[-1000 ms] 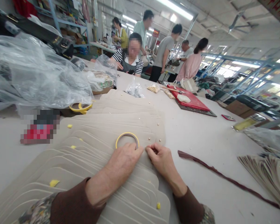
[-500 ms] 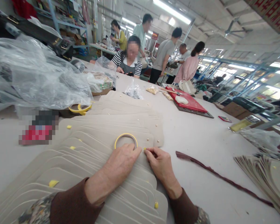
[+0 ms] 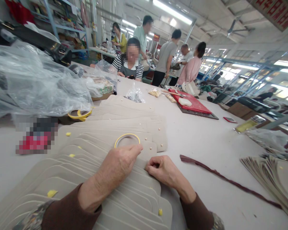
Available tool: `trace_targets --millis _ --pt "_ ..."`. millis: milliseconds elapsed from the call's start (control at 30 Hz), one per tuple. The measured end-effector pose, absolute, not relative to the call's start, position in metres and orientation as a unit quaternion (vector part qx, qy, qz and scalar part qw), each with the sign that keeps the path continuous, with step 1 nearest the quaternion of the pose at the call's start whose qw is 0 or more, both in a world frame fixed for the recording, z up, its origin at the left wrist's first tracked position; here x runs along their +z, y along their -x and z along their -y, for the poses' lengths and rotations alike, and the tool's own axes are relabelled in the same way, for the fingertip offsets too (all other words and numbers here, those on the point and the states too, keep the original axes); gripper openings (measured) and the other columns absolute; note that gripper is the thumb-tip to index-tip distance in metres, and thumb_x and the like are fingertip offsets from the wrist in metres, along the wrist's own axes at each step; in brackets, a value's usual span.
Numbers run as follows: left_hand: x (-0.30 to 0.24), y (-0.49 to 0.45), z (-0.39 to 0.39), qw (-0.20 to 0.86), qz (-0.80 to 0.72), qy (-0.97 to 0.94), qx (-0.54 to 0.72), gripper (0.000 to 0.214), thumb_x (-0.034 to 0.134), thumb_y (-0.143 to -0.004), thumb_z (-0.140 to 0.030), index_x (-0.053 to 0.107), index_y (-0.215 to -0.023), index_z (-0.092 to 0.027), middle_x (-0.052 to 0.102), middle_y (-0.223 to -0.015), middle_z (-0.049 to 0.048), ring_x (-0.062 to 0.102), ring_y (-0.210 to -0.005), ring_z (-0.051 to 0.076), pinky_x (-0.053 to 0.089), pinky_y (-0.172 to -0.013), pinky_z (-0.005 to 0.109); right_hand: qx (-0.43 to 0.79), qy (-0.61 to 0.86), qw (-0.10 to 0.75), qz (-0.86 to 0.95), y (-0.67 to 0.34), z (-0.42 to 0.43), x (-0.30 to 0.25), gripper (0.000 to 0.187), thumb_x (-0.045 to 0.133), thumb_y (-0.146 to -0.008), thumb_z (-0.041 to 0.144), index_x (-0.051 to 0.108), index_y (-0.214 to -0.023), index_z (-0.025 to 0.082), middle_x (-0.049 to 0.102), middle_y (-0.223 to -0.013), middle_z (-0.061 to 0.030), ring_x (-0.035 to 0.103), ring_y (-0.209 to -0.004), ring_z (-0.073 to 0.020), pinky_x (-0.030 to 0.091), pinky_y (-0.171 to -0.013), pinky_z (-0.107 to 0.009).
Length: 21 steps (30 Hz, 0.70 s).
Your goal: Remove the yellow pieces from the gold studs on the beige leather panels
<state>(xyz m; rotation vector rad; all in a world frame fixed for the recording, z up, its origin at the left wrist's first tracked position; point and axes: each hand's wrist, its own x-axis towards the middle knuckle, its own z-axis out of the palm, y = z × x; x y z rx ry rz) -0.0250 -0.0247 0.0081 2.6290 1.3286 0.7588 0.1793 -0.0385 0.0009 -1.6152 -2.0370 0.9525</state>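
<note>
Beige leather pieces lie fanned out in an overlapping row across the white table. A yellow tape roll rests on them just beyond my fingers. My left hand lies flat on the pieces, its fingertips at the roll's near rim. My right hand is curled, pinching the edge of one beige piece close beside the left hand. Small brass studs dot the pieces near the roll. Yellow tape scraps stick on several pieces.
A dark maroon strip trails across the table at the right. More fanned pieces lie far right. Clear plastic bags pile up at the left, a second tape roll beneath them. A red board lies further back. A seated person and several standing people work beyond.
My right hand has drawn back toward me by a little and curled tighter on a piece's edge. The left hand stays by the tape roll. The view has tilted slightly.
</note>
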Motion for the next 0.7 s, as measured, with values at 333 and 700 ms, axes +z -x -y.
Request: trace_targets --millis 333,700 --pt "0.001 0.021 0.026 0.059 -0.391 -0.879 0.267 0.030 0.038 -0.099 -0.027 0.040 -0.128 -0.018 0.072 -0.089 0.0034 0.070 -0.073 0.017 0.049 -0.057 0.025 0.263 0.460 0.434 0.729 -0.170 0.040 0.008 0.019 0.059 -0.085 0.021 0.071 -0.100 0.021 0.072 -0.090 -0.0054 0.064 -0.075 -0.0169 0.052 -0.072 -0.028" --pt "0.008 0.020 0.030 0.104 -0.401 -0.883 0.223 0.018 0.038 -0.097 -0.019 0.054 -0.088 -0.020 0.063 -0.072 -0.0011 0.061 -0.064 0.014 0.040 -0.055 0.024 0.104 0.496 0.417 0.754 -0.159 0.048 0.003 0.016 0.055 -0.077 0.014 0.069 -0.071 0.020 0.066 -0.062 -0.0023 0.059 -0.056 -0.0139 0.047 -0.060 -0.025"
